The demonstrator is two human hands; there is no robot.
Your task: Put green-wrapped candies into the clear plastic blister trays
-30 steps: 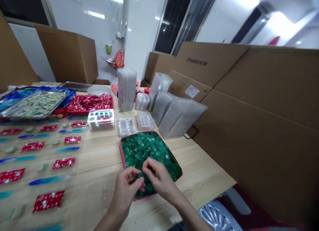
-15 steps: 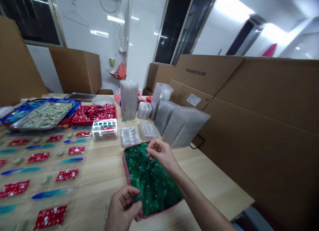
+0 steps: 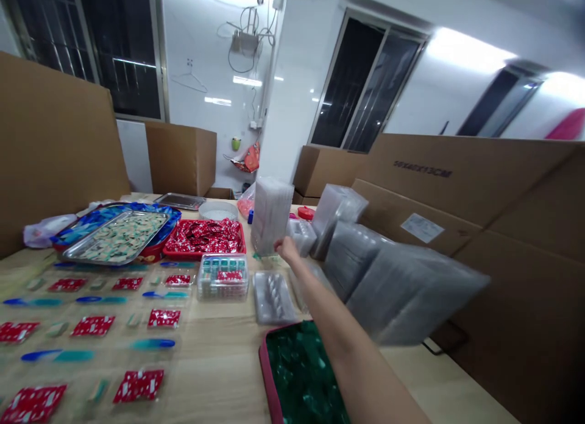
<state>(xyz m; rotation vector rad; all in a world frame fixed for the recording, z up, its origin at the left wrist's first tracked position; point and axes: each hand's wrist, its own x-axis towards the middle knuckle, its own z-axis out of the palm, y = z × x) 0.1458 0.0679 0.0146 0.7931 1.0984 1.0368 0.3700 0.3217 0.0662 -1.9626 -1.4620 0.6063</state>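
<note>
Bare skin, slightly blurred, marks the right hand (image 3: 286, 248) at the end of an outstretched forearm (image 3: 340, 332), its fingers bunched together — whether anything is pinched between them, I cannot tell. It is at the lower right edge of a tall stack of clear plastic trays (image 3: 273, 211) that stands upright; contact is unclear. Just beyond the wrist sits a shorter clear stack (image 3: 302, 234), and green scraps (image 3: 269, 259) dot the surface (image 3: 214, 357) near the fingers. Closer in, a moulded clear tray (image 3: 273, 297) lies flat.

Beneath the forearm, in the foreground, a pink-sided tray (image 3: 269, 381) holds a mass of green packets (image 3: 304, 369). To the right, more clear stacks (image 3: 411, 290) lean in front of a large cardboard box (image 3: 521, 241).

Left of the hand is a filled clear box (image 3: 223, 278); behind it, red packets (image 3: 205, 236) heap up in a red tray (image 3: 244, 244). Farther left, a metal tray (image 3: 91, 261) of pale pieces (image 3: 123, 236) rests on blue items (image 3: 170, 222). Across the near left — laid out in rows — are single red packets (image 3: 138, 386) and blue-and-teal pieces (image 3: 57, 355).
</note>
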